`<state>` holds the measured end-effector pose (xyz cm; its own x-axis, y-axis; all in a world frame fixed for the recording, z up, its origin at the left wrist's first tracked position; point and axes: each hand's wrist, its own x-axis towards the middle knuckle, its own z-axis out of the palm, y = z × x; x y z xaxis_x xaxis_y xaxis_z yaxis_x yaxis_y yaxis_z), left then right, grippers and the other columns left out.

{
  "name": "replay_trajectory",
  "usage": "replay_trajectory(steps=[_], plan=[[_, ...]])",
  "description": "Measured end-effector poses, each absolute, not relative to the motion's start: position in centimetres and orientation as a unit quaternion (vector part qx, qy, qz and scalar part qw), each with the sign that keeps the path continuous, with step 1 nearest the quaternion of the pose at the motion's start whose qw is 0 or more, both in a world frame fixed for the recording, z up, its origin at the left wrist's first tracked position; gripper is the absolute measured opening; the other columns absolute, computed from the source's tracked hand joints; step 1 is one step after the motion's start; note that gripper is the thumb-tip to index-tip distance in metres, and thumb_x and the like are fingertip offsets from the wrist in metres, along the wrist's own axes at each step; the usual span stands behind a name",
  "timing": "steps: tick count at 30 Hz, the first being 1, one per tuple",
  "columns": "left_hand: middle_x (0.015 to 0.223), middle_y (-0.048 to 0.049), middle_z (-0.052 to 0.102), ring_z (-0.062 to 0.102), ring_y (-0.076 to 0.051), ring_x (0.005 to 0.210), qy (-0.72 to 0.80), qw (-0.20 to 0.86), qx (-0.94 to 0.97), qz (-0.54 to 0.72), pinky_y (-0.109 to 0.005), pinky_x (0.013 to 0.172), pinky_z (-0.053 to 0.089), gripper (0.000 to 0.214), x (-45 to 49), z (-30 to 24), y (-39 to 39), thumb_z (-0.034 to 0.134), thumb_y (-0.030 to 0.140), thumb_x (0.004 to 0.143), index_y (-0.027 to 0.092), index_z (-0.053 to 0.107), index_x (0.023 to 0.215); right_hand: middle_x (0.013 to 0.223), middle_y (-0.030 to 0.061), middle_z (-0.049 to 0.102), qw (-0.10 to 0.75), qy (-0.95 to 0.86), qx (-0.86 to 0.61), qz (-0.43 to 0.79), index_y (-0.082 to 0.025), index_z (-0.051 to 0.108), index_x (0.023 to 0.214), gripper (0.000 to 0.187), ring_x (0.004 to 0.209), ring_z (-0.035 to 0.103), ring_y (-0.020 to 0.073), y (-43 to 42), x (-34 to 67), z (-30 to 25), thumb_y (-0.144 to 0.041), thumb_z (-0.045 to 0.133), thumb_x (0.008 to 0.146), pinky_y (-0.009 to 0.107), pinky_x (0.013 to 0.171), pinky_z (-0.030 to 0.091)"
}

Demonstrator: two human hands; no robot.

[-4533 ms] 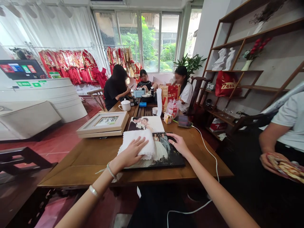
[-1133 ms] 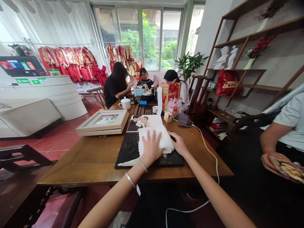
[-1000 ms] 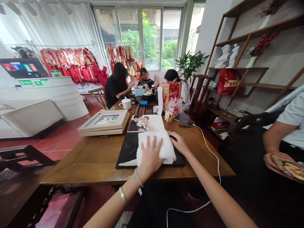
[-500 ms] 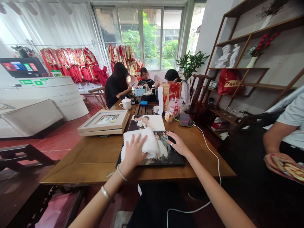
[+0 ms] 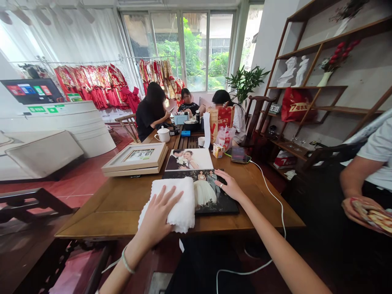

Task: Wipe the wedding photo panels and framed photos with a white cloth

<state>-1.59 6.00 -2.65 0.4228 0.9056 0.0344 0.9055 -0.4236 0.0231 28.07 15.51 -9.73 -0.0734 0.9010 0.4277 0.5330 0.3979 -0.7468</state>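
At the table's (image 5: 113, 212) near edge | our flat left hand (image 5: 158, 212) draws the white cloth (image 5: 185, 204) closer, baring more photo panel (image 5: 222, 204) | outstretched right hand (image 5: 230, 188) rests there | wiping seems unfinished

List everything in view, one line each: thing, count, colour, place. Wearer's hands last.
cloth: 1, white, over dark print's left part
dark print: 1, mostly black, table's near side
light print: 1, mostly white, just beyond
frames: at least 2, cream, stacked left
lidded cup: 1, white, beyond frames
paper bag: 1, tan-red, far right
cable: 1, white, right
table: 1, brown, centre
counter: 1, white, left
garments: many, red-gold, back
plant: 1, green, by window
shelving: 1, brown, right
other people: 4, black or white tops, three far, one right
left hand: 1, on cloth
right hand: 1, at dark print's right edge
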Motion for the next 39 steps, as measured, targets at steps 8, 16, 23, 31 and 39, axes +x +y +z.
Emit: replay_trajectory(steps=[8,16,23,31,39], plan=[[0.151,-0.0030,0.027,0.017,-0.031,0.139,0.530,-0.020,0.846,0.045,-0.050,0.109,0.025,0.084,-1.0,-2.2,11.7,0.055,0.011,0.063,0.027,0.032,0.142,0.132,0.0102,0.055,0.459,-0.704,-0.502,0.206,-0.023,0.062,0.118,0.041,0.125,0.048,0.0240,15.4,28.2,-9.9,-0.039,0.058,0.080,0.046,0.109,0.032],[0.149,-0.0050,0.033,0.021,-0.028,0.139,0.497,-0.008,0.864,0.081,-0.045,0.110,0.024,0.075,-1.7,-2.3,16.0,0.052,0.012,0.067,0.023,0.036,0.140,0.130,0.0116,0.057,0.457,-0.698,-0.512,0.204,-0.020,0.063,0.116,0.040,0.125,0.049,0.0250,15.4,28.0,-9.7,-0.034,0.058,0.079,0.047,0.109,0.032],[0.153,0.0005,0.021,0.010,-0.029,0.141,0.533,0.002,0.845,0.049,-0.050,0.110,0.022,0.090,-2.0,-2.6,8.7,0.049,0.008,0.057,0.029,0.030,0.142,0.129,0.0097,0.058,0.466,-0.689,-0.518,0.200,-0.022,0.064,0.115,0.039,0.123,0.050,0.0249,15.5,27.8,-9.7,-0.028,0.059,0.077,0.048,0.108,0.033],[0.153,0.0032,0.020,0.010,-0.027,0.141,0.537,0.002,0.843,0.017,-0.048,0.110,0.023,0.091,-1.9,-2.2,8.0,0.049,0.009,0.058,0.032,0.026,0.143,0.130,0.0092,0.057,0.458,-0.704,-0.506,0.198,-0.022,0.063,0.116,0.038,0.124,0.050,0.0242,15.3,28.0,-9.7,-0.033,0.058,0.080,0.048,0.109,0.033],[0.150,-0.0040,0.031,0.022,-0.031,0.138,0.536,-0.031,0.842,0.058,-0.048,0.107,0.027,0.070,0.1,-2.0,14.8,0.054,0.020,0.075,0.027,0.033,0.141,0.131,0.0107,0.056,0.448,-0.708,-0.511,0.190,-0.021,0.062,0.118,0.039,0.124,0.050,0.0246,15.2,28.0,-9.6,-0.033,0.056,0.081,0.047,0.108,0.033]])
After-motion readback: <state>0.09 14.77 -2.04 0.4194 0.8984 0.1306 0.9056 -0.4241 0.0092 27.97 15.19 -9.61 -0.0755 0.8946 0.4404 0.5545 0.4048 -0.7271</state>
